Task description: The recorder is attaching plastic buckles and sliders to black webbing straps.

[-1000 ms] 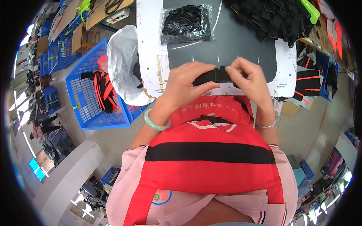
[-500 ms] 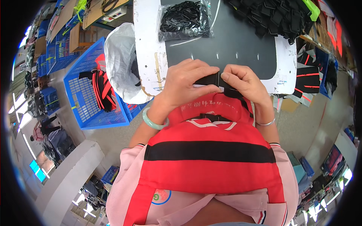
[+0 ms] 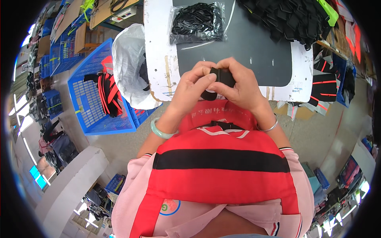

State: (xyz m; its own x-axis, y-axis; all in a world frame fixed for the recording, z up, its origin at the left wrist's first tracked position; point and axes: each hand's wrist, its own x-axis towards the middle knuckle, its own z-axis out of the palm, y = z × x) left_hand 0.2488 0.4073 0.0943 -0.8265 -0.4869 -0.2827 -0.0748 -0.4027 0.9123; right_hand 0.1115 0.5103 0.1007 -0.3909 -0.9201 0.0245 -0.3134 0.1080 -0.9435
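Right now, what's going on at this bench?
A person holds a small black plastic buckle between both hands, left hand and right hand pinching it together above a red vest with a black band on their lap. Ahead, a clear bag of black parts lies on the dark work mat. A blue crate stands to the left.

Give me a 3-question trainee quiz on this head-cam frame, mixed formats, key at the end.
1. True or false: both hands grip the black buckle together.
2. Multiple choice: the clear bag of black parts lies on A) the blue crate, B) the dark mat on the table, C) the floor.
3. Fill in: the red and black garment lies on the person's ____.

Key
1. True: left hand and right hand pinch it from either side.
2. B: the dark mat; the blue crate holds red and black straps.
3. Lap.
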